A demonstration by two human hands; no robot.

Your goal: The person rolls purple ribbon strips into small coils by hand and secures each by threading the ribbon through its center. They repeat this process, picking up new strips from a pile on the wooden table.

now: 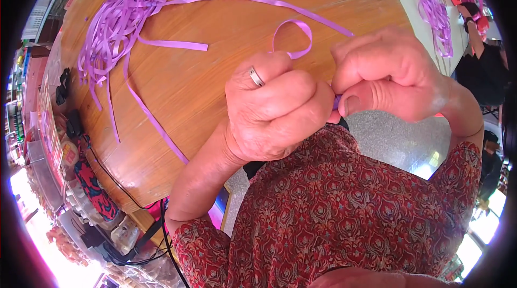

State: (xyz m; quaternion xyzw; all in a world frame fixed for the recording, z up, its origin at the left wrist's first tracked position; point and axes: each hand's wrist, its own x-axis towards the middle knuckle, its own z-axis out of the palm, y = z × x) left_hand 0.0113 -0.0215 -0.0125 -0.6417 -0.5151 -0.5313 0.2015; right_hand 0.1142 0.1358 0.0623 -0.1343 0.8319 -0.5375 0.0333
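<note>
My left hand, with a silver ring on one finger, is curled closed around a purple ribbon. A loop of ribbon stands up beyond its knuckles. Close against it, my right hand pinches with thumb and bent fingers. A short bit of purple ribbon shows between the two hands; the rest is hidden inside them. Both hands are raised over the near edge of the wooden table. A heap of purple ribbons lies at the far left, with one long strand stretching toward my right hand.
Loose ribbon ends trail over the table toward my left forearm. Black cables and a red-and-black patterned item sit along the left edge. At the right, another pale table bears more purple ribbons, with a person in black beside it.
</note>
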